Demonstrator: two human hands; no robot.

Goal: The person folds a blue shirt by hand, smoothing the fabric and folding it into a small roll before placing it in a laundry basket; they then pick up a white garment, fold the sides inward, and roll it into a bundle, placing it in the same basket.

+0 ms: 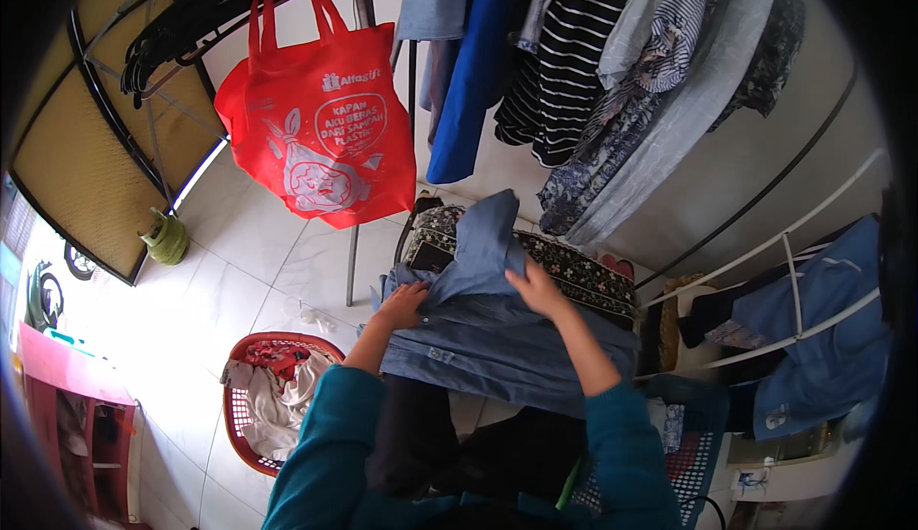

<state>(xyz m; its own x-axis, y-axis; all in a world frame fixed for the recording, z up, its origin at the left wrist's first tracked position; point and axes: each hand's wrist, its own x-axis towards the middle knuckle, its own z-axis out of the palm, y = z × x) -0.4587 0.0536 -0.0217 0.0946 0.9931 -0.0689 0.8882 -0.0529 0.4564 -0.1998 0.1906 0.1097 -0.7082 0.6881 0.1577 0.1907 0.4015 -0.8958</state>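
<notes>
A blue denim-like shirt [488,358] lies spread across a padded board covered in dark floral cloth [574,272]. One part of the shirt, perhaps a sleeve [484,243], is lifted and bent toward the far edge. My right hand [534,288] grips the right border of this raised part, its thumb in front and the other fingers partly hidden. On the left, my left hand [403,306] rests on the shirt with its fingers bent over the cloth; whether they pinch it is not visible. A small button [424,320] shows close to the left hand.
A red tote bag [323,121] and garments [566,78] hang ahead. A red laundry basket [233,415] with crumpled clothes stands at left, a blue basket [706,422] at right. Beyond are a green gas cylinder [166,237] and a white rack [792,279] bearing clothes.
</notes>
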